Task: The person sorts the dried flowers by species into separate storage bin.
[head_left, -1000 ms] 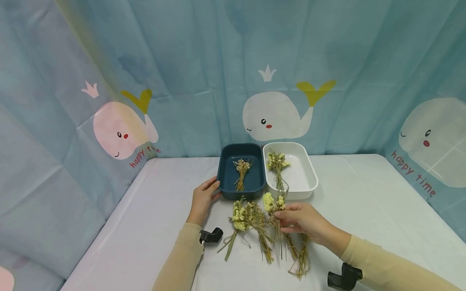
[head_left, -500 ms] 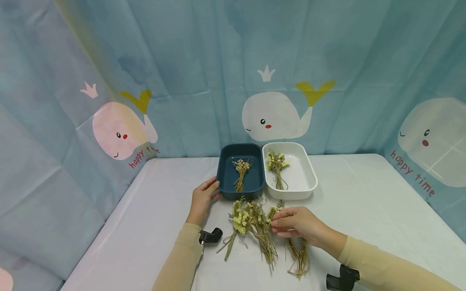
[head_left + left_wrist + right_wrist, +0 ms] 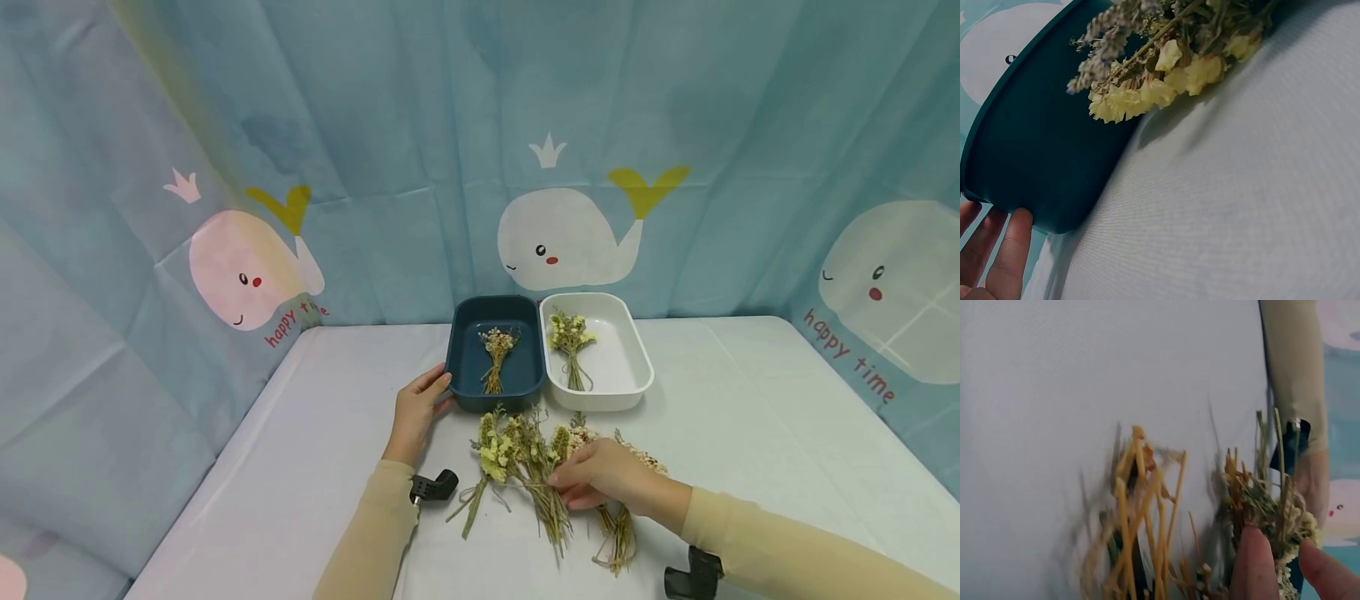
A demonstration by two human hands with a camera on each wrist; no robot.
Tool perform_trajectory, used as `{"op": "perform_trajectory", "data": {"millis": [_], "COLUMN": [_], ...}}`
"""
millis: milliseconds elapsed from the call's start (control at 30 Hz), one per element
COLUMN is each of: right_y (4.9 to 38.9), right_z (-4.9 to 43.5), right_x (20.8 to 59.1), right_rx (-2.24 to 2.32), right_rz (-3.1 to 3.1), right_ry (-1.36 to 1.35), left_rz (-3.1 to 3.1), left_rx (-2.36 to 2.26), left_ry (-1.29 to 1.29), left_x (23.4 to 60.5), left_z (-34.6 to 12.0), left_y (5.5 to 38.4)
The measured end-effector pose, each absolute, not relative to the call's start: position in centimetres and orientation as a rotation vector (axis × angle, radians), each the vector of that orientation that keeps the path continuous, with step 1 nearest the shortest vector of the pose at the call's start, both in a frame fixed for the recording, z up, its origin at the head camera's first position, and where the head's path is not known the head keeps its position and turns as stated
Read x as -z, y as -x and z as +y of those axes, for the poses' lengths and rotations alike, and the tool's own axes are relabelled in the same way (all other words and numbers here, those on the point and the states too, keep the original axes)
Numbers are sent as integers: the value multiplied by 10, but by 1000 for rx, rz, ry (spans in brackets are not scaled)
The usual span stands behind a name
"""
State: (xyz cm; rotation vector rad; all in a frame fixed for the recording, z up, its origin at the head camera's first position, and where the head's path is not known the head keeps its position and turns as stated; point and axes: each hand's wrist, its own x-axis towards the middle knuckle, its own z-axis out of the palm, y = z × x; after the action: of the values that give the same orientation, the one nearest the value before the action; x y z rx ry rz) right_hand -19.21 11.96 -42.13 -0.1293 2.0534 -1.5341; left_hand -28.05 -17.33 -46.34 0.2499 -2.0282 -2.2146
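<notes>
My left hand [image 3: 418,417] touches the front left corner of the dark blue tray [image 3: 534,367]; in the left wrist view its fingertips [image 3: 1020,220] rest against the outer wall. Inside that tray lies a small dried flower bunch [image 3: 497,358]. My right hand [image 3: 606,479] is low over the dried bunches before the trays, fingertips at the stems of the middle bunch [image 3: 536,467]. Its finger and thumb stand apart around the stems in the right wrist view. A yellow-flowered bunch [image 3: 491,450] lies at the left; other stems [image 3: 618,542] show under my right hand, which hides part of them.
A white tray [image 3: 626,358] stands against the blue one's right side and contains a yellow dried bunch [image 3: 572,350]. Behind the white-covered table [image 3: 315,467] hangs a blue curtain [image 3: 420,125] with whale prints.
One second ago my right hand held a yellow-flowered bunch upright near the white tray. That bunch is now down among the middle ones, released, and the hand is lower. The left hand stays put.
</notes>
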Motion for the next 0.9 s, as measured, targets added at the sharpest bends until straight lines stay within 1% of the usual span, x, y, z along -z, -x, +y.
{"op": "perform_trajectory", "data": {"millis": [133,300,667,900], "right_y": [190,189,189,207], "right_z": [112,109,130,142], "right_x": [428,430,396,378], "right_rx": [1499,1511,1605,1700], "right_rz": [2088,2091,2061,2080], "right_ry": [71,67,187,183], "left_rz": [-2022,-2035,-2052,-2054], "left_rx": [2216,2189,2187,2192], "left_ry": [-257,-249,-229,-237], "left_x": [464,464,463,463], "left_z": [-174,-174,-174,-173], "left_y": [281,281,280,279]}}
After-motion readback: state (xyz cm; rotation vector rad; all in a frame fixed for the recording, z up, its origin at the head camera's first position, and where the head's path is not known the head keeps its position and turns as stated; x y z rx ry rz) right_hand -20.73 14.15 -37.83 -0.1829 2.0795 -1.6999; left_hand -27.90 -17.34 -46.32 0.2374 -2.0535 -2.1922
